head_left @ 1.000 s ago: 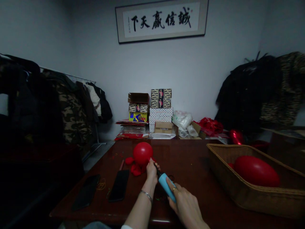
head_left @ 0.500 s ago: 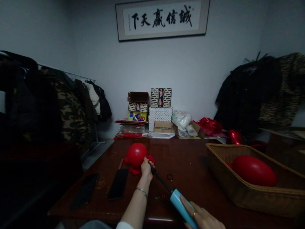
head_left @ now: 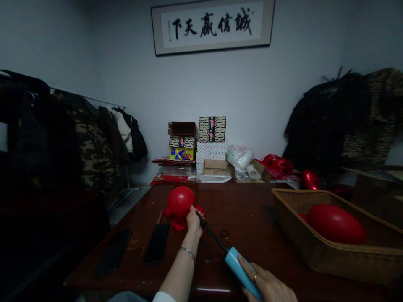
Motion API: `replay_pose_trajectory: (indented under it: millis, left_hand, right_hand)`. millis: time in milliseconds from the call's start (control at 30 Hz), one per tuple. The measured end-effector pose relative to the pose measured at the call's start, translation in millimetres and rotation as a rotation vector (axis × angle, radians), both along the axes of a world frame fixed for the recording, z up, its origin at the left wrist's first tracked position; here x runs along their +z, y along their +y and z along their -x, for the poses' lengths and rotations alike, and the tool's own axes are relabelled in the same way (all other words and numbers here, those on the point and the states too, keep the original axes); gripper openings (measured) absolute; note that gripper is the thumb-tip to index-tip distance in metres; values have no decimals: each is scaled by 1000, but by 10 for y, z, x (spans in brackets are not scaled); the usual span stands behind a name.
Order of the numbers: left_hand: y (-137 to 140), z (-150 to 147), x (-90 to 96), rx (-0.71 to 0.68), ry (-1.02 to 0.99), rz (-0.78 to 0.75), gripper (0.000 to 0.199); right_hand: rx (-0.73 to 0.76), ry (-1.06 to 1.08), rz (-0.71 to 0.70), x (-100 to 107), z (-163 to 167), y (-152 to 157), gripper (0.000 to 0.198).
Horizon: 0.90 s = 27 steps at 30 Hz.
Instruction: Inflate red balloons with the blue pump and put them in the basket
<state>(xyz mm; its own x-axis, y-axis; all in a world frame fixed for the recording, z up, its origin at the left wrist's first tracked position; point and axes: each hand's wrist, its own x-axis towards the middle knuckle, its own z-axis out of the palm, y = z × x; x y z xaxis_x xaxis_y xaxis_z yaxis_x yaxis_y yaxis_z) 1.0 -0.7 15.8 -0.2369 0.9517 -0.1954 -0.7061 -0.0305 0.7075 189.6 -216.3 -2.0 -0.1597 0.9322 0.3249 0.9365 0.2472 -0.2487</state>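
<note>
A partly inflated red balloon (head_left: pixel 181 201) stands over the table, its neck pinched in my left hand (head_left: pixel 194 221). The black nozzle end of a hand pump meets the balloon at those fingers, which hide the exact joint. My right hand (head_left: pixel 269 282) is wrapped round the pump's light blue body (head_left: pixel 241 268), low at the front edge. A thin dark rod (head_left: pixel 215 235) runs between the two hands. Limp red balloons (head_left: pixel 179 223) lie just under and beside the inflated one.
At the right, a wicker basket (head_left: pixel 330 256) holds a big red balloon (head_left: pixel 335 223). Two dark phone-like slabs (head_left: pixel 156 243) (head_left: pixel 113 253) lie left of my arm, near yellow rubber bands (head_left: pixel 132 242). A dark ring (head_left: pixel 224 233) is right of the rod. Boxes (head_left: pixel 212 151) are stacked behind the table.
The balloon's top sits slightly higher than before. Both hands keep their grips, with only a slight shift of the pump and right hand.
</note>
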Motion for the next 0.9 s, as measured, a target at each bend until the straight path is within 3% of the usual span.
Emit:
replay_pose_trajectory:
  millis: [200,433,667,900]
  left_hand:
    - [-76,-80,41,-24,1,-25,34]
    - [-129,-188,20,-85,20,4,35]
    - [-121,-166,-14,-70,34,43,36]
    - [-17,-5,-14,-44,47,48,32]
  right_hand:
    - [-65,-50,49,265,326,205,62]
    - [-109,-79,24,392,594,470,61]
    - [-94,-69,-6,314,612,425,62]
    - [0,-29,18,167,288,168,65]
